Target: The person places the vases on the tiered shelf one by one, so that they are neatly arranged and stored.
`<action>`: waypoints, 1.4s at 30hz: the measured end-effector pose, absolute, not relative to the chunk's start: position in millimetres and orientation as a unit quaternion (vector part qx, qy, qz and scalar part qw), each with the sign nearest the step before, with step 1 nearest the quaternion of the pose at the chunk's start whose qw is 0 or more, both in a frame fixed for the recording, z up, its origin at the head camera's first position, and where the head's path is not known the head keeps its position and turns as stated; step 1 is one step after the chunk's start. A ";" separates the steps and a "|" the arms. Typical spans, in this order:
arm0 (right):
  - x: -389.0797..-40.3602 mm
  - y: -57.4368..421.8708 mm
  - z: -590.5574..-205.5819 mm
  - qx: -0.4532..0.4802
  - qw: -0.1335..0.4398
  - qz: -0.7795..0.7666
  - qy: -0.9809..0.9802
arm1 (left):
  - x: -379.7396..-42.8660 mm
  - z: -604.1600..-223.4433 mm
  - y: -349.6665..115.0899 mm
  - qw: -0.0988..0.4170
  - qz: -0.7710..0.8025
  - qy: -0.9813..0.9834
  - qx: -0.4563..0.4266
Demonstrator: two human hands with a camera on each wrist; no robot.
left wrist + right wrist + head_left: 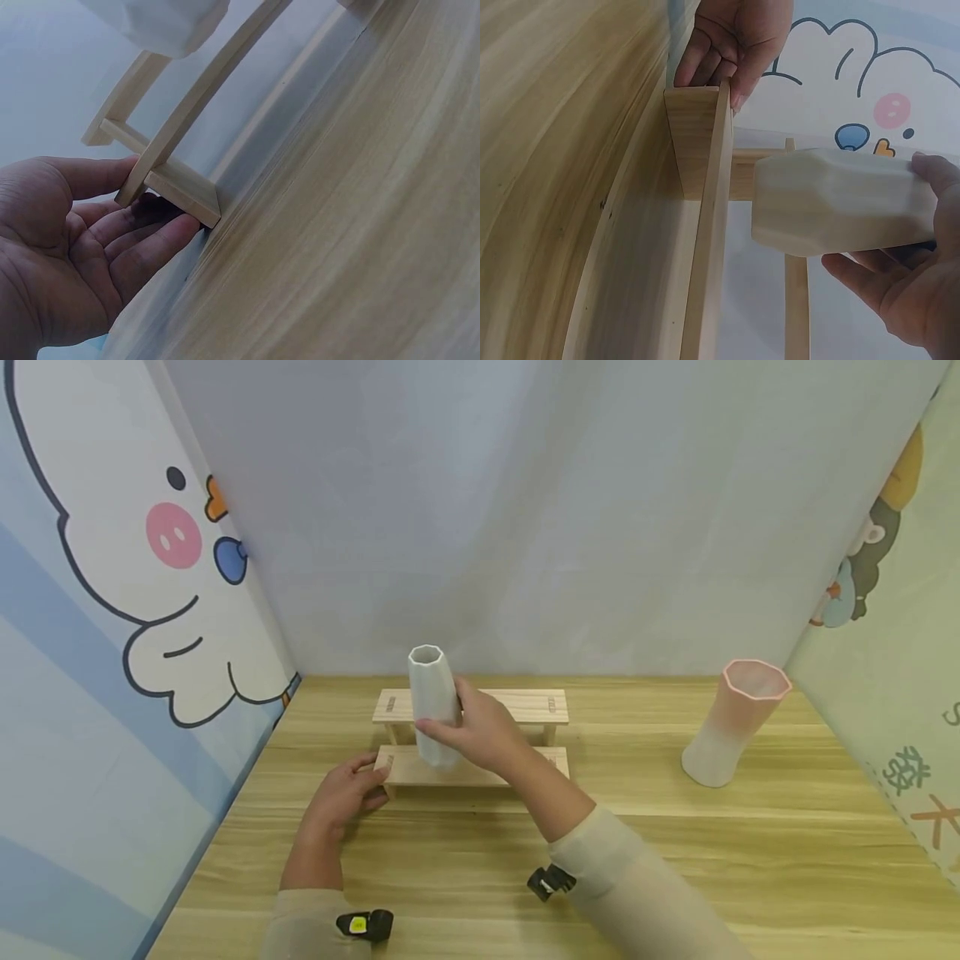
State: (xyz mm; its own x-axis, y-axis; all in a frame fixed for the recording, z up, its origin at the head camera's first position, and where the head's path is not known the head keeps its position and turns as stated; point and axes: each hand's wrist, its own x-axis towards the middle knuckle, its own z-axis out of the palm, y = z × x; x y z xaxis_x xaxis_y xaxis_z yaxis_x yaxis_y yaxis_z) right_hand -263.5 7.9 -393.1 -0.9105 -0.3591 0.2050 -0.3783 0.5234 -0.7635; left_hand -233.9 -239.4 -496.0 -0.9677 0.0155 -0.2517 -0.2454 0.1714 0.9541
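Note:
A white faceted vase stands nearly upright in my right hand, thumb on its near side and fingers around its right side. In the right wrist view a small gap shows between the vase's base and the lower shelf of a two-step wooden stand. My left hand grips the left end of that lower shelf. Its thumb lies on the shelf top, and the fingertips touch the end leg, as the left wrist view shows.
On the right of the wooden table is a pink-and-white vase, wider at the rim. A pale curtain hangs behind the stand. Cartoon-printed panels line the left and right sides.

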 end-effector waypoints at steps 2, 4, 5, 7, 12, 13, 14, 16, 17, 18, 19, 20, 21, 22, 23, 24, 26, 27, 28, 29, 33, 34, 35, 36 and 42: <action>-263.9 4.6 -393.0 0.214 0.008 0.442 -0.871 | -233.6 -495.2 -239.9 0.104 0.638 0.760 -0.073; -263.8 1.5 -392.7 0.216 0.005 0.442 -0.871 | -233.4 -494.6 -240.2 0.103 0.639 0.759 -0.073; -263.7 0.1 -392.6 0.216 0.004 0.440 -0.871 | -233.2 -494.1 -240.2 0.104 0.638 0.759 -0.072; -263.5 -2.7 -392.3 0.217 0.004 0.438 -0.873 | -232.9 -493.4 -240.1 0.106 0.639 0.759 -0.071; -262.8 -8.4 -392.3 0.218 0.009 0.425 -0.879 | -232.2 -493.1 -240.0 0.108 0.636 0.761 -0.070; -262.7 -9.5 -392.5 0.219 0.009 0.423 -0.879 | -232.1 -493.1 -240.0 0.108 0.636 0.761 -0.071; -262.6 -10.5 -392.7 0.219 0.009 0.422 -0.880 | -232.0 -492.9 -240.1 0.108 0.637 0.760 -0.071; -262.9 -12.5 -393.7 0.218 0.009 0.421 -0.881 | -231.8 -492.3 -240.2 0.109 0.639 0.758 -0.071; -262.9 -13.5 -394.2 0.218 0.008 0.420 -0.881 | -231.6 -491.8 -240.1 0.109 0.640 0.757 -0.073; -263.2 -14.6 -394.8 0.219 0.009 0.419 -0.881 | -231.5 -491.3 -240.1 0.109 0.641 0.756 -0.072; -263.5 -15.6 -395.3 0.220 0.008 0.420 -0.881 | -231.1 -490.7 -240.1 0.109 0.641 0.756 -0.074; -263.7 -16.6 -395.8 0.221 0.008 0.419 -0.881 | -230.8 -490.0 -240.2 0.110 0.641 0.756 -0.073; -263.9 -17.7 -396.4 0.222 0.008 0.419 -0.881 | -230.4 -489.3 -240.1 0.109 0.642 0.756 -0.072; -264.0 -18.7 -396.8 0.223 0.007 0.419 -0.880 | -229.9 -488.6 -240.1 0.110 0.640 0.757 -0.069; -263.9 -19.7 -397.0 0.224 0.008 0.418 -0.880 | -229.6 -487.9 -240.0 0.110 0.640 0.757 -0.071; -264.0 -20.6 -397.4 0.224 0.008 0.419 -0.880 | -229.2 -487.3 -240.0 0.110 0.638 0.759 -0.069; -263.7 -22.2 -397.8 0.224 0.006 0.420 -0.880 | -228.9 -486.7 -240.0 0.111 0.636 0.761 -0.068; -263.5 -22.9 -397.9 0.224 0.006 0.420 -0.879 | -228.8 -486.4 -239.8 0.110 0.636 0.760 -0.070; -263.5 -23.4 -398.1 0.224 0.004 0.421 -0.879 | -228.8 -486.5 -239.8 0.110 0.635 0.761 -0.071; -263.5 -24.0 -398.3 0.224 0.003 0.421 -0.879 | -228.9 -486.7 -239.9 0.111 0.634 0.762 -0.071; -263.9 -26.2 -399.7 0.226 0.004 0.421 -0.879 | -229.6 -488.1 -240.1 0.112 0.635 0.761 -0.076; -264.1 -26.9 -400.2 0.226 0.005 0.419 -0.879 | -229.7 -488.5 -240.3 0.113 0.634 0.761 -0.077; -264.5 -27.5 -400.8 0.227 0.006 0.418 -0.880 | -229.9 -489.0 -240.4 0.113 0.633 0.762 -0.077; -264.9 -28.2 -401.4 0.227 0.007 0.416 -0.880 | -230.1 -489.3 -240.6 0.114 0.633 0.762 -0.079; -266.5 -30.8 -403.3 0.229 0.002 0.414 -0.881 | -231.7 -491.4 -240.8 0.114 0.632 0.762 -0.079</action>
State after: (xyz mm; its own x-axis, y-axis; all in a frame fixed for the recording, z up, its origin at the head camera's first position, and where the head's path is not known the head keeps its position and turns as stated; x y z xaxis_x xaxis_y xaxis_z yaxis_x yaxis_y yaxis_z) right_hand -266.5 -30.8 -403.3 -0.8949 -0.4027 0.1925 -0.4052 0.5523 -0.7286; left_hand -231.7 -240.8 -491.4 -0.9614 0.0244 -0.2742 -0.2649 0.1885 0.9457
